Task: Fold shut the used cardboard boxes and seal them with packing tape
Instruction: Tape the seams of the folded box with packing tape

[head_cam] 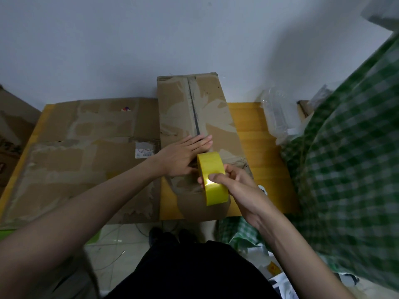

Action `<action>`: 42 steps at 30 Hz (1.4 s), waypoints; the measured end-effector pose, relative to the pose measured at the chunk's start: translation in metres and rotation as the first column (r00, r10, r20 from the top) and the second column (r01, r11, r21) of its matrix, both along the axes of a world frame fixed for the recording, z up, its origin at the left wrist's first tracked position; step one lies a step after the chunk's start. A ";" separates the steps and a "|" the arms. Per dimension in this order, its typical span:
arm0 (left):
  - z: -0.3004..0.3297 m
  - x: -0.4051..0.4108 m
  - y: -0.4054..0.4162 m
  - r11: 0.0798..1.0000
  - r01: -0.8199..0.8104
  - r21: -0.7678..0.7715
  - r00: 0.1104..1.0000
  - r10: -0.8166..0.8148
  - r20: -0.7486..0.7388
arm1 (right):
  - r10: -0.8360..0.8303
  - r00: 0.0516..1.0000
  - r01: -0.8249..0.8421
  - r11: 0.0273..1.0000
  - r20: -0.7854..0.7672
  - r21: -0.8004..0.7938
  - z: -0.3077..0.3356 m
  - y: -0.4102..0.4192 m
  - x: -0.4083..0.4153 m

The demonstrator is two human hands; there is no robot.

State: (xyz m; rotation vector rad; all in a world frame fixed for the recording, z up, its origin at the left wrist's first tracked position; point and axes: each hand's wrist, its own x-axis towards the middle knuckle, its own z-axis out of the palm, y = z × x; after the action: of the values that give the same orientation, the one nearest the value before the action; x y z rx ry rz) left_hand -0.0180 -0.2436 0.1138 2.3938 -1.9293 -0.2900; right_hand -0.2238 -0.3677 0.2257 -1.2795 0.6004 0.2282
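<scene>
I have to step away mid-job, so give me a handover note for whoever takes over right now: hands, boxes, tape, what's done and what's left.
Left hand: flat, fingers straight, pressing the flaps of the narrow box at its centre seam.
Right hand: grips the yellow tape roll, standing on edge at the box's near end.
Narrow box stands on the wooden table, flaps folded shut; the seam looks untaped beyond the left hand.
Flat cardboard lies to its left, not yet handled.
Left: run tape along the seam, then do the rest.

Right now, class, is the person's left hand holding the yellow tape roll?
No. The left hand presses flat on the closed cardboard box, while the right hand grips the yellow tape roll.
</scene>
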 end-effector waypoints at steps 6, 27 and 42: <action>-0.002 0.000 0.000 0.999 -0.004 0.051 1.000 0.003 0.026 | -0.021 0.999 0.020 1.000 -0.040 -0.019 -0.001 0.000 -0.016; 0.018 -0.023 0.044 0.995 0.016 -0.098 0.992 -0.028 -0.122 | -0.031 0.998 0.034 0.998 -0.051 0.054 0.020 0.023 -0.039; 0.000 -0.014 0.030 0.989 0.130 0.077 0.990 -0.134 0.049 | 0.041 0.993 -0.032 0.996 -0.108 0.089 -0.018 0.028 -0.041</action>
State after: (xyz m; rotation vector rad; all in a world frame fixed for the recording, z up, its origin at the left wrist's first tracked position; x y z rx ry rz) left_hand -0.0323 -0.2134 0.1141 2.3457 -2.1421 -0.3110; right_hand -0.2647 -0.3393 0.2079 -1.2003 0.6539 0.3531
